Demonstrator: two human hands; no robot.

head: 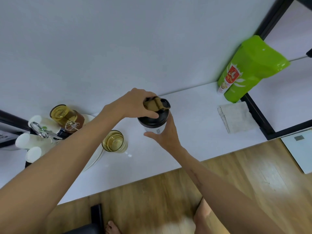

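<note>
A white shaker bottle (157,129) with a black lid (152,119) and a tan flip cap (152,104) stands on the white counter (194,119). My left hand (135,103) grips the lid from above, thumb against its rim. My right hand (166,132) wraps round the bottle's body from the near right side.
A yellow glass (114,141) stands left of the bottle. Further left are a tilted amber glass (65,114), white cups (36,144), metal tongs (42,130) and a white plate (94,159). A green pouch (248,70) leans at the back right, beside a folded cloth (236,116).
</note>
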